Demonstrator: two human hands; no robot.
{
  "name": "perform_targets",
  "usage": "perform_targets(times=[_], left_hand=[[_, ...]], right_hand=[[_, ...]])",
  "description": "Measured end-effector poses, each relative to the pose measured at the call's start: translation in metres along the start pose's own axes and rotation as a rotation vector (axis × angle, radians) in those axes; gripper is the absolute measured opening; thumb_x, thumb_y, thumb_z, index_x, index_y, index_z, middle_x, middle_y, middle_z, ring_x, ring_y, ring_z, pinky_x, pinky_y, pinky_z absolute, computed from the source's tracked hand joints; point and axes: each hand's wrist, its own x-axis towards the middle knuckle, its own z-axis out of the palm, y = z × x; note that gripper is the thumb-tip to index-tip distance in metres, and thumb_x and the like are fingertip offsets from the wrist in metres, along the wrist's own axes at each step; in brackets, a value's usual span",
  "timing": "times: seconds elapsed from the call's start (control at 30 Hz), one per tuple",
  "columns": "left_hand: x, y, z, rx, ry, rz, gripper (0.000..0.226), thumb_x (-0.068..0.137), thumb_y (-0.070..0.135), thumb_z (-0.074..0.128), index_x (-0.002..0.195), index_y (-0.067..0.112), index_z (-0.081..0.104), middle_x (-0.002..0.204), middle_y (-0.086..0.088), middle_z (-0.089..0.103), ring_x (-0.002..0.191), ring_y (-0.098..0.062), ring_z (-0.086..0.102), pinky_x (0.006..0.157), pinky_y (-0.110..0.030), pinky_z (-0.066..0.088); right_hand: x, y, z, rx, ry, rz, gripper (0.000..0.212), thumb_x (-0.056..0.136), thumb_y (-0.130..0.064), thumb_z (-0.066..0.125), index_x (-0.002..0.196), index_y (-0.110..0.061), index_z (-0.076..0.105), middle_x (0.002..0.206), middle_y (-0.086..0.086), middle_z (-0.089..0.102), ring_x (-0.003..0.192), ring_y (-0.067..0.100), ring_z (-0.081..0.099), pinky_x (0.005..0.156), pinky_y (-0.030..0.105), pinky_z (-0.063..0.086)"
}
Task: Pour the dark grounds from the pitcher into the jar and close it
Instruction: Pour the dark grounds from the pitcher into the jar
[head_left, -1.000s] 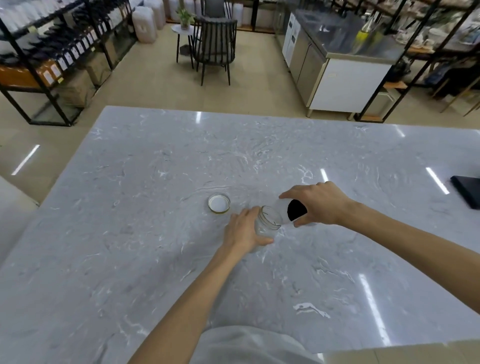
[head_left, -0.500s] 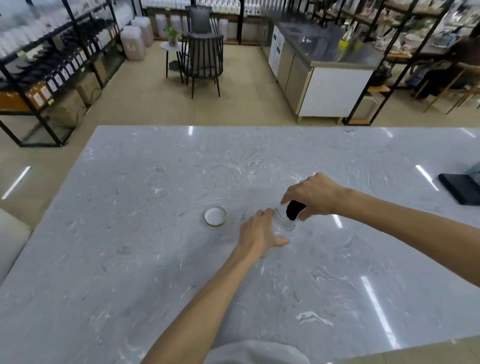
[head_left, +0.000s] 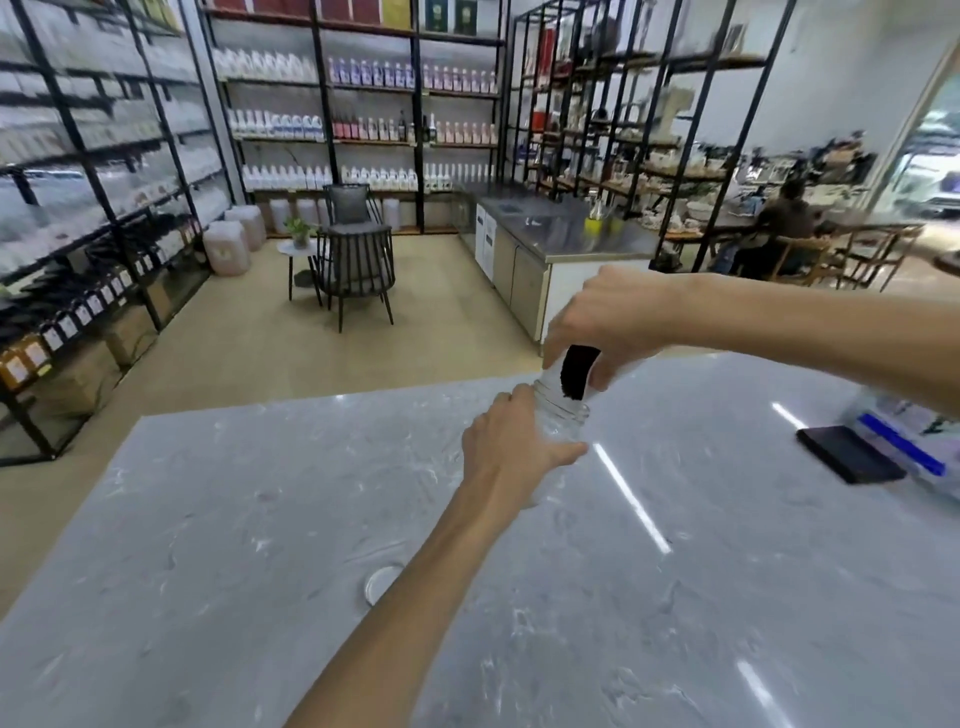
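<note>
Left hand (head_left: 511, 447) wraps jar (head_left: 563, 418) on table (head_left: 260, 519); right hand (head_left: 610, 322) grips pitcher (head_left: 576, 371) tipped over jar mouth, grounds (head_left: 575, 375) dark inside. Lid (head_left: 382, 583) lies nearer, half hidden by left forearm. Black slab (head_left: 852, 460) and blue-striped bag (head_left: 904, 441) at right, bag cut off. Jar mostly hidden by fingers, blurry.
</note>
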Motion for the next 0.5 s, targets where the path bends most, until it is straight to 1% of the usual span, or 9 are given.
perform_targets(times=[0.07,0.13,0.17,0.27,0.33,0.4,0.43,0.5], left_hand=[[0.006,0.012,-0.013,-0.007,0.030,0.003,0.073,0.069,0.064,0.078,0.123,0.020,0.057,0.116,-0.002,0.065,0.108,-0.029,0.065,0.076,-0.035,0.040],[0.011,0.022,-0.024,-0.011,0.061,0.009,0.072,0.070,0.064,0.078,0.123,0.020,0.057,0.117,-0.001,0.064,0.109,-0.029,0.064,0.077,-0.034,0.039],[0.013,0.026,-0.030,-0.014,0.074,0.015,0.071,0.070,0.063,0.078,0.122,0.020,0.057,0.116,-0.001,0.064,0.109,-0.028,0.063,0.077,-0.034,0.039],[0.016,0.035,-0.042,-0.011,0.101,0.035,0.067,0.069,0.062,0.077,0.117,0.020,0.058,0.111,0.000,0.064,0.104,-0.026,0.063,0.075,-0.034,0.042],[0.016,0.040,-0.048,-0.012,0.115,0.034,0.064,0.069,0.062,0.077,0.114,0.020,0.058,0.107,0.002,0.064,0.101,-0.025,0.064,0.074,-0.033,0.040],[0.016,0.043,-0.052,-0.014,0.121,0.031,0.064,0.068,0.062,0.077,0.114,0.021,0.058,0.104,0.003,0.063,0.100,-0.024,0.063,0.074,-0.033,0.039],[0.016,0.044,-0.054,-0.012,0.122,0.033,0.065,0.069,0.063,0.077,0.114,0.021,0.058,0.102,0.004,0.061,0.100,-0.024,0.063,0.074,-0.033,0.039],[0.015,0.044,-0.057,-0.007,0.120,0.039,0.067,0.069,0.066,0.077,0.115,0.021,0.057,0.099,0.006,0.058,0.100,-0.024,0.063,0.074,-0.033,0.038]], right_hand=[[-0.005,0.012,-0.017,-0.041,0.012,0.019,0.060,0.073,-0.063,0.071,0.128,-0.052,0.048,0.115,-0.017,0.067,0.094,0.018,0.064,0.064,0.027,0.040],[-0.009,0.021,-0.033,-0.071,0.031,0.037,0.061,0.073,-0.062,0.073,0.128,-0.052,0.049,0.110,-0.015,0.069,0.079,0.017,0.056,0.054,0.024,0.029],[-0.011,0.025,-0.039,-0.084,0.041,0.040,0.061,0.073,-0.062,0.073,0.128,-0.052,0.050,0.108,-0.016,0.069,0.077,0.016,0.053,0.052,0.023,0.025],[-0.016,0.033,-0.052,-0.119,0.058,0.034,0.061,0.072,-0.062,0.073,0.128,-0.052,0.050,0.109,-0.017,0.069,0.080,0.017,0.058,0.051,0.023,0.024],[-0.019,0.035,-0.059,-0.145,0.062,0.030,0.060,0.072,-0.062,0.073,0.127,-0.053,0.051,0.110,-0.017,0.069,0.080,0.017,0.057,0.051,0.023,0.023],[-0.020,0.036,-0.063,-0.158,0.055,0.024,0.060,0.072,-0.062,0.073,0.127,-0.052,0.051,0.112,-0.017,0.068,0.085,0.016,0.060,0.051,0.023,0.022],[-0.021,0.036,-0.065,-0.164,0.050,0.022,0.060,0.072,-0.062,0.073,0.126,-0.051,0.051,0.112,-0.017,0.068,0.086,0.016,0.060,0.051,0.023,0.022],[-0.021,0.035,-0.067,-0.167,0.045,0.028,0.059,0.072,-0.061,0.074,0.125,-0.051,0.052,0.111,-0.017,0.067,0.081,0.014,0.054,0.050,0.022,0.021]])
